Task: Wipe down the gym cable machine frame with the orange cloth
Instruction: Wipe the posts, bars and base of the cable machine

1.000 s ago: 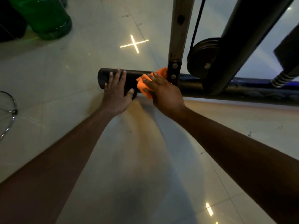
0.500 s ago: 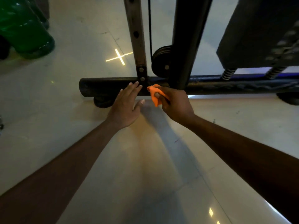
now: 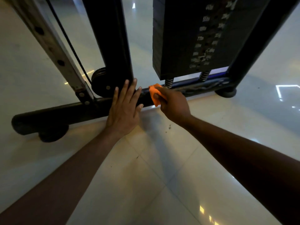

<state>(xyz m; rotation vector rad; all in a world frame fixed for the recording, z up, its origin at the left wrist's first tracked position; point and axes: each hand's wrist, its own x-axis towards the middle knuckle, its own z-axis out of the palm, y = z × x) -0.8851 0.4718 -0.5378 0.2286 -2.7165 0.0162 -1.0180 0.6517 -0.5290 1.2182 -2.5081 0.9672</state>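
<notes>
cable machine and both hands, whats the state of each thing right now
orange cloth: bunched, pressed on the base bar
right hand: grips the cloth
left hand: fingers straight, flat against the bar
base bar: lying on its floor feet
weight stack: down on its springs

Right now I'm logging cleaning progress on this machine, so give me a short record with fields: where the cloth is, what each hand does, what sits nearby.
cloth: orange cloth, bunched, pressed against the base bar
right hand: right hand grips the cloth, just right of the black upright post
left hand: left hand, fingers straight, flat on the base bar at the foot of the post
nearby: weight stack on springs above the bar; pulley left of the post
floor: glossy tiles, a few dark specks
</notes>
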